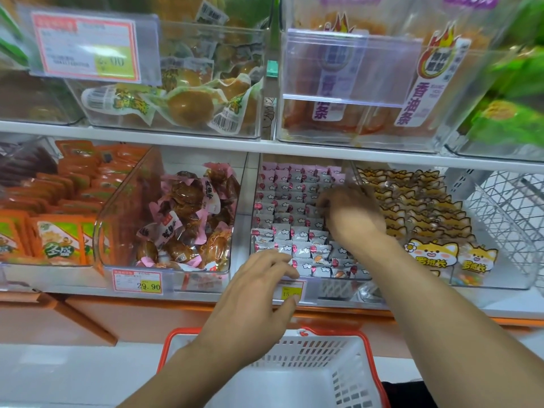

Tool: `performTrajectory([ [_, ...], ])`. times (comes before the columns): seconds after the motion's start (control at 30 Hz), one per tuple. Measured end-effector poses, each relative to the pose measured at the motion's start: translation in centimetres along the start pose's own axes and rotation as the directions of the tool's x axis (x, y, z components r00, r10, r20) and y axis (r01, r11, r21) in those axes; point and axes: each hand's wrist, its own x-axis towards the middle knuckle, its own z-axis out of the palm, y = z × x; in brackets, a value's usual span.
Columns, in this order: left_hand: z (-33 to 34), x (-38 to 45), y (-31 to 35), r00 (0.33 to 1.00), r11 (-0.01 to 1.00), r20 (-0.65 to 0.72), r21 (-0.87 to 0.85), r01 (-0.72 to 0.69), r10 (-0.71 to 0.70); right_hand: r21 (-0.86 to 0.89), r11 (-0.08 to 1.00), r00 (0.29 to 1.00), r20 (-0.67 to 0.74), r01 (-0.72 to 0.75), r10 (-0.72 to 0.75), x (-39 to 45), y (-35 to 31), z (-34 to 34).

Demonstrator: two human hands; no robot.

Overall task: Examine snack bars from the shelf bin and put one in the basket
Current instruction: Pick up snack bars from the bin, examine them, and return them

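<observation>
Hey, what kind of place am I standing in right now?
Most likely a snack shop or supermarket aisle: clear shelf bins full of wrapped snacks, price tags clipped to the shelf edge, and a shopping basket below your hands.

Small pink-and-white snack bars (290, 219) packed in rows fill the clear shelf bin (245, 201).

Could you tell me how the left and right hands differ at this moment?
The right hand reaches deep into the snack bar bin, fingers curled among the packets; whether it grips one is unclear. The left hand rests at the bin's front edge, fingers relaxed, holding nothing. Both are bare, above the basket.
</observation>
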Motion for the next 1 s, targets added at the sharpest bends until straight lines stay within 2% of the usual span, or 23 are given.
performTrajectory([
  [0.1,-0.2,0.0,0.1,1.0,1.0,-0.024,-0.03,0.005,-0.006,0.318,0.948,0.987,-0.157,0.009,0.043,-0.1,0.3,-0.6],
  [0.2,-0.5,0.2,0.3,0.998,0.998,-0.062,-0.062,0.015,-0.019,0.629,0.776,0.934,-0.259,-0.031,0.247,-0.2,1.0,-1.1],
  [0.27,-0.7,0.2,0.5,0.993,0.993,-0.108,-0.115,0.029,-0.041,0.784,0.619,0.878,-0.269,-0.04,0.397,-0.8,1.5,-1.3],
  [0.33,-0.8,0.2,0.7,0.982,0.976,-0.153,-0.201,0.079,-0.111,0.898,0.44,0.834,-0.231,-0.017,0.502,-2.1,1.4,-1.7],
  [0.4,-1.0,0.4,0.9,0.958,0.921,-0.173,-0.356,0.158,-0.23,0.96,0.28,0.832,-0.164,0.011,0.53,-3.8,1.0,-2.3],
  [0.47,-1.3,0.6,1.1,0.923,0.799,-0.154,-0.563,0.212,-0.354,0.999,0.031,0.879,-0.007,-0.009,0.476,-5.6,0.3,-2.6],
  [0.53,-1.7,0.9,1.1,0.89,0.679,-0.114,-0.691,0.248,-0.441,0.974,-0.202,0.911,0.172,-0.101,0.375,-7.4,-0.4,-2.7],
  [0.6,-1.9,1.2,1.0,0.865,0.585,-0.063,-0.76,0.282,-0.498,0.92,-0.345,0.911,0.293,-0.186,0.289,-8.6,-1.2,-2.6],
  [0.7,-2.0,1.5,0.8,0.83,0.485,-0.016,-0.817,0.311,-0.558,0.878,-0.407,0.914,0.355,-0.253,0.198,-9.4,-1.8,-2.3],
  [0.87,-2.0,1.8,0.2,0.788,0.392,0.014,-0.862,0.321,-0.615,0.891,-0.341,0.924,0.36,-0.299,0.131,-9.4,-1.4,-2.1],
  [1.0,-2.0,1.9,0.0,0.778,0.373,0.007,-0.875,0.31,-0.628,0.903,-0.276,0.921,0.372,-0.329,0.12,-9.2,-1.1,-1.8],
])
